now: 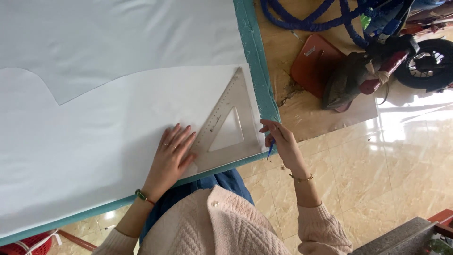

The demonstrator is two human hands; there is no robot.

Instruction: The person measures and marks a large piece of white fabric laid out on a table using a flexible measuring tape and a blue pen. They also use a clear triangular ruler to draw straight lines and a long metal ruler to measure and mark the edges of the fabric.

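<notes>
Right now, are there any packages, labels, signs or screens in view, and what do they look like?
No packages, signs or screens show.
Small label: a pale strip on the orange-red pad, on the wooden board right of the table.
Printed scale: dark marks along the slanted edge of the clear set square, on the white paper.

Matt white paper pattern (118, 137) lay on smooth pale cloth (118, 42); set square (230, 127) was translucent plastic, slightly glossy. Table edge (257, 56) was teal fabric. Floor tiles (377, 165) were glossy. Sweater (212, 226) was knitted, textured.
</notes>
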